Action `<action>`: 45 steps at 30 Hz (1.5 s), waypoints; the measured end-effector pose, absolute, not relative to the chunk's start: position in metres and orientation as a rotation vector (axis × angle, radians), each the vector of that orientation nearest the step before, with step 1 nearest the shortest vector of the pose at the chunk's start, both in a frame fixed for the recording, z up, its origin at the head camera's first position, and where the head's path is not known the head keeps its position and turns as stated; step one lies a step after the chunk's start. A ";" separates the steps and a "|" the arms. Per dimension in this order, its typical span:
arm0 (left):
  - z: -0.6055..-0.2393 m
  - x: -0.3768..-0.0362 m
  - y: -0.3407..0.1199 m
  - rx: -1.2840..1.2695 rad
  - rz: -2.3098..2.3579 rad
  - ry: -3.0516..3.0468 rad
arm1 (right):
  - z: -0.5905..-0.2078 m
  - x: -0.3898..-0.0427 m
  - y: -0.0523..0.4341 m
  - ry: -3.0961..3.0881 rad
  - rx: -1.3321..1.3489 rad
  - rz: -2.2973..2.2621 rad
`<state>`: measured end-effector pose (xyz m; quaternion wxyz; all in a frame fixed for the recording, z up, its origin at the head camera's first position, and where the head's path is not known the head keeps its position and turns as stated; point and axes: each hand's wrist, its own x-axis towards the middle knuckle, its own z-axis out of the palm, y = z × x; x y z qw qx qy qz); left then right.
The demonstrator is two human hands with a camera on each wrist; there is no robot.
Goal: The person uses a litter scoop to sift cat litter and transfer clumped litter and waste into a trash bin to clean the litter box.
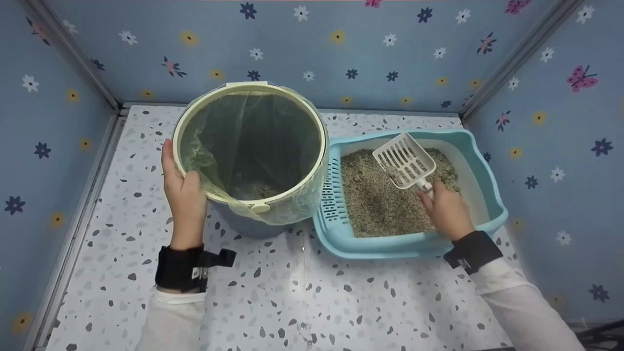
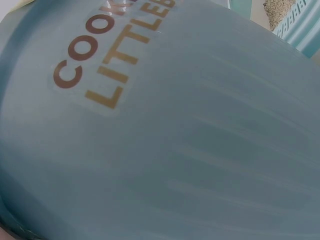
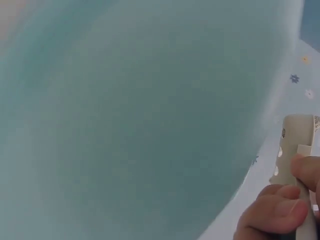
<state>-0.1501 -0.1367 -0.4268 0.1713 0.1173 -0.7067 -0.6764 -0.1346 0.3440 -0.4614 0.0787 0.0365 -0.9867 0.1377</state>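
In the head view my left hand (image 1: 184,200) holds the trash bin (image 1: 253,225) at the left of its cream rim (image 1: 178,131), thumb near the rim and fingers along the outer side. A thin yellow-green bag (image 1: 292,209) lines the bin and folds over its rim; some grey-brown bits lie at the bottom. My right hand (image 1: 446,209) grips the handle of a white slotted litter scoop (image 1: 404,158), its head over the cat litter (image 1: 378,209) in the blue litter box (image 1: 380,247). A small clump shows on the scoop's edge. The right wrist view shows fingers pinching the scoop's handle.
The bin stands left of the litter box, close to its perforated side (image 1: 333,190). Blue flowered panels (image 1: 292,63) enclose the speckled white surface (image 1: 253,302) at the back and both sides. Brown lettering (image 2: 112,80) marks the bin's side in the left wrist view.
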 end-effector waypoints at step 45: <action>-0.428 -0.151 -0.136 0.286 -1.915 -1.981 | -0.399 -0.143 0.330 -3.195 0.083 0.716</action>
